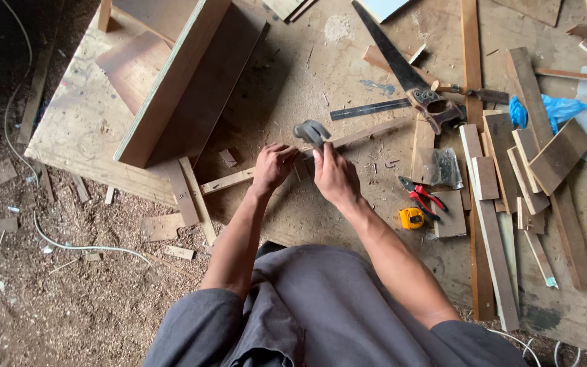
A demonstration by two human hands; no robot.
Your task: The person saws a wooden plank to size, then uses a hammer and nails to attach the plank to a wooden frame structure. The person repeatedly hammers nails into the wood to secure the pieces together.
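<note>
Near the middle of the frame both hands meet over a long thin wooden strip (287,162) that runs slantwise across the plywood desk (90,115), from lower left toward the upper right. The left hand (273,166) has its fingers curled down onto the strip, pressing or pinching something too small to make out. The right hand (334,178) is wrapped around the handle of a hammer (312,132), whose grey metal head sits just above the knuckles, a little above the strip. The strip passes under both hands, so it lies directly beneath them, touching the left fingers.

The desk is a rough, pale sheet, scuffed and dusted with sawdust. In the upper left of the frame a large open box (178,81) of smooth brown board stands tilted, its edge showing lighter plywood. Right of the hands lies a handsaw (402,71) with a dark toothed blade and a worn wooden grip, and beside it a flat dark metal ruler (368,109). Lower down are red-handled pliers (421,197), a small yellow tape measure (412,218) and a clear crinkled plastic bag (441,167). A heap of short flat wood offcuts (531,163) fills the right side, with a blue plastic bag (552,109) among them. The floor (49,299) at lower left is thick with wood shavings, crossed by a thin white cable (76,246).
</note>
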